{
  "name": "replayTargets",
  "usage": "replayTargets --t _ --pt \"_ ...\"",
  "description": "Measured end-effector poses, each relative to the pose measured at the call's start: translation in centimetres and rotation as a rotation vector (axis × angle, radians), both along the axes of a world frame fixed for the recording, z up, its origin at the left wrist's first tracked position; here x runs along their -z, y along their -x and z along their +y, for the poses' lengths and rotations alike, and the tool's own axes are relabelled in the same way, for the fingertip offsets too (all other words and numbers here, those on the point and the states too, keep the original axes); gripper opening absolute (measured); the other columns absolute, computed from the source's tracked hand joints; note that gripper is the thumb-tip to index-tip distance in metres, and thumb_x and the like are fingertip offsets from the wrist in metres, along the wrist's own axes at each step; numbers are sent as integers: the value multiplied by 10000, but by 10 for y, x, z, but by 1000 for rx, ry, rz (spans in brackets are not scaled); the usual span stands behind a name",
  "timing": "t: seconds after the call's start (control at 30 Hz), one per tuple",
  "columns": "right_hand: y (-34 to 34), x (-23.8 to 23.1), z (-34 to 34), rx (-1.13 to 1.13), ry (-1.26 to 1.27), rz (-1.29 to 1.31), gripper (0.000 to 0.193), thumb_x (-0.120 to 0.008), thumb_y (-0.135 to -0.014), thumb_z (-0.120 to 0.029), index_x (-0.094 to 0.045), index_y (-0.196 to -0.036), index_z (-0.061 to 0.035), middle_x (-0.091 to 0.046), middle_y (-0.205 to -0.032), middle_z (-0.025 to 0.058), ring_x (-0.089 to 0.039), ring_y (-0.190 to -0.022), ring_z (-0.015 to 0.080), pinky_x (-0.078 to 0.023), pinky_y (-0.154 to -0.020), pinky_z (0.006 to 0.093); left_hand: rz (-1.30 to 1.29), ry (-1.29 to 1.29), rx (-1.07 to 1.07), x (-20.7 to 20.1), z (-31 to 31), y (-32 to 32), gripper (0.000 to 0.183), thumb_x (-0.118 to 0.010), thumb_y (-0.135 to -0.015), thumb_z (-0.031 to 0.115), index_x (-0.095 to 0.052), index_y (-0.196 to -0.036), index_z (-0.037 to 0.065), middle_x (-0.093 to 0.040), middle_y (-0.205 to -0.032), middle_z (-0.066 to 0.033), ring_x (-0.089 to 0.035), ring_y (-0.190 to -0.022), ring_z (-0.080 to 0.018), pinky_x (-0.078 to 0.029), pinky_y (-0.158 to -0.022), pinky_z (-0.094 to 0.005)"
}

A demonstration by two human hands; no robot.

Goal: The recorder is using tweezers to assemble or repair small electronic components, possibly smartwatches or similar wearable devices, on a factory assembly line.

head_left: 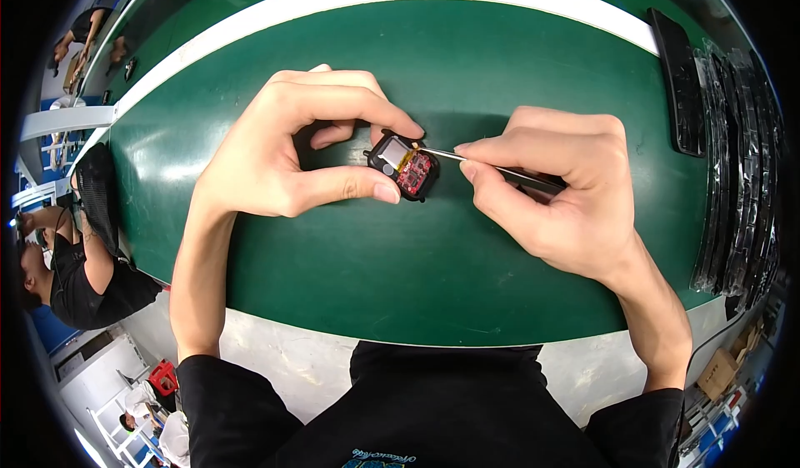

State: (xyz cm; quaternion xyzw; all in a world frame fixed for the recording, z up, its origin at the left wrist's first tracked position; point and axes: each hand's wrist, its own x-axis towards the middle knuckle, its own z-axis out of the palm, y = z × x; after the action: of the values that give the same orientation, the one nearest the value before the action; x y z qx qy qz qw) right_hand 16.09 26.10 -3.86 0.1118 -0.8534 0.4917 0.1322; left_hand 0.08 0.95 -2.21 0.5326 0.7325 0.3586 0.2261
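On the far left we see another person in a black top, sitting low beside the bench. The bench is green with a white stripe along its far edge.

Next comes our left hand. Its thumb and first finger are pinching a small black case. The thumb presses the near side and the fingertip presses the far side. The other fingers are curled behind.

The case is near the middle of the bench, between our two hands. It is open on top, and we can see a red board and a little grey square inside. Its long way runs from the top left down to the bottom right. A tiny stub sticks out on its left end, pointing at our left hand.

Then comes a thin metal tool. It lies almost flat, with its tip pointing left and touching the top right edge of the case.

Our right hand is pinching the tool between thumb and fingers.

On the far right, a row of black flat pieces lies along the bench edge.
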Motion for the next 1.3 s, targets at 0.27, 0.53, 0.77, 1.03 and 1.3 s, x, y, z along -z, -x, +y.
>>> replayTargets --t 0.27,0.53,0.77,1.03,1.3 --pt "1 1 1 -11 -16 31 166 -829 -828 76 -871 -974 10 -682 -670 71 -577 -552 117 -375 -515 286 19 10 7 -2 2 -2 572 -1017 -673 313 -868 -1144 23 -760 -950 -44 -527 -739 -121 -360 -648 -289" --pt "1 1 1 -18 -15 46 172 -823 -821 82 -869 -970 12 -676 -664 69 -574 -548 117 -374 -511 288 10 -8 1 0 1 -3 576 -1005 -675 328 -866 -1146 27 -758 -944 -40 -505 -703 -121 -352 -660 -292" --pt "0 2 -1 -14 -23 46 171 -827 -817 80 -869 -969 11 -666 -655 66 -565 -541 117 -366 -504 291 29 -21 3 -1 3 -5 555 -999 -684 350 -866 -1126 41 -765 -940 -32 -495 -681 -120 -345 -680 -311" --pt "-1 1 -1 -9 -20 26 161 -836 -826 73 -868 -970 8 -660 -656 59 -556 -539 110 -355 -501 291 71 -40 37 0 3 -4 494 -995 -720 343 -863 -1112 72 -786 -952 -8 -498 -649 -116 -329 -682 -318" --pt "-2 3 1 22 13 14 162 -836 -828 70 -868 -976 11 -673 -668 58 -564 -542 105 -362 -506 277 2 -30 11 0 4 -3 547 -1012 -676 298 -851 -1137 52 -777 -929 -18 -455 -628 -118 -341 -693 -313"
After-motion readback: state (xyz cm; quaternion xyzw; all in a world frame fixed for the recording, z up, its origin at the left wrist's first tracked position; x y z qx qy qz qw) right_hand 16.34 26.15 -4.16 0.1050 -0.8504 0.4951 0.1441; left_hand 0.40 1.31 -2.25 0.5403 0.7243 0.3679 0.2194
